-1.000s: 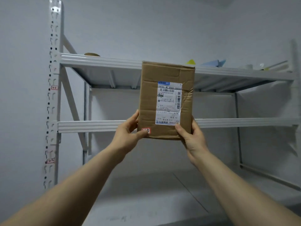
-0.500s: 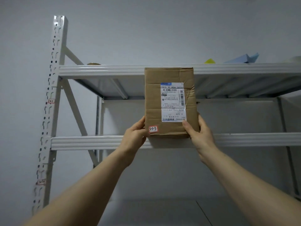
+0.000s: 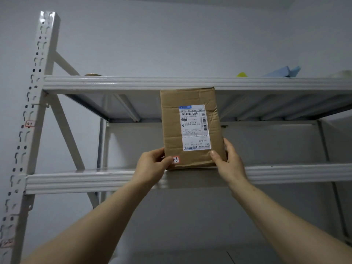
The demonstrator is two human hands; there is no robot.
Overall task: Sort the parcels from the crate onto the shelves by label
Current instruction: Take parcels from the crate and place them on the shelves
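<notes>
A brown cardboard parcel (image 3: 172,128) stands upright in front of the white metal shelving. It carries a white shipping label and a small red-edged tag ending in "-3" at its lower left corner. My left hand (image 3: 152,165) grips the parcel's lower left corner, thumb partly over the tag. My right hand (image 3: 227,161) holds its lower right edge. The parcel's bottom edge sits at the front lip of the middle shelf (image 3: 95,181), and its top reaches the beam of the upper shelf (image 3: 123,82).
The rack's perforated left upright (image 3: 28,119) bears small red-edged tags. On the upper shelf lie a tan item (image 3: 92,74), a yellow item (image 3: 242,74) and blue packets (image 3: 283,71). A diagonal brace (image 3: 66,130) crosses the left end.
The parcel and both hands have moved up and closer to the rack; the parcel's bottom edge now meets the middle shelf's front lip. The view has tilted upward.
</notes>
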